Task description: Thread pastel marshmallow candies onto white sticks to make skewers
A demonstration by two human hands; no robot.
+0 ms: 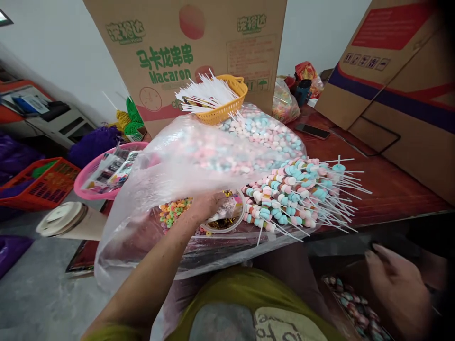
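Reaching over a tub (243,214): left hand (205,208); right hand (400,289) near sweets (355,303); can't tell if either's fingers pinch

Soft, fairly even indoor light lies on the pale wall (313,33) and Macaron carton (213,47), with only faint shadows around them. Pale glare veils the folds of the translucent plastic bag (167,173), and the marshmallows (227,147) behind it smear into a pink-and-blue haze. The red worktop (398,196) has a dull sheen; below its edge the light drops, leaving the right hand (398,289) dim and soft-edged. Wide-angle distortion tilts and stretches the striped carton (405,94). Dark vignetting swallows the right corners, while the marshmallow skewers (284,194) look reasonably crisp.
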